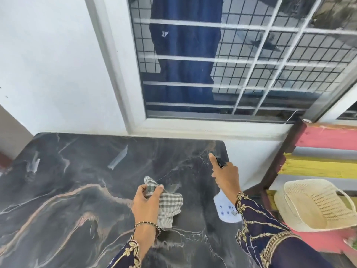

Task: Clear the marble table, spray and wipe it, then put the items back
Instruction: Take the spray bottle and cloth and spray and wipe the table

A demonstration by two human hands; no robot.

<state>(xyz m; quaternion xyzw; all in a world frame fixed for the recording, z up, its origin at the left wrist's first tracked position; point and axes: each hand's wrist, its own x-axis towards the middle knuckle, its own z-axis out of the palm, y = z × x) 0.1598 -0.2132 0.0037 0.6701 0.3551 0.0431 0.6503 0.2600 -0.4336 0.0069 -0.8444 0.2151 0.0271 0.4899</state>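
The dark marble table (73, 182) with pale and pinkish veins fills the lower left; nothing stands on the part I can see. My left hand (145, 200) grips a bunched grey-and-white checked cloth (170, 204) just above the table's middle. My right hand (227, 176) holds a white spray bottle (225, 207) with a black nozzle near the table's right edge. The bottle is tilted, nozzle toward the far right corner, and my index finger points forward along it.
A white wall and a barred window with a blue garment (183, 55) hanging behind it rise beyond the table. To the right stands a pink and yellow slatted bench (324, 151) with a woven straw bag (311, 206) on it.
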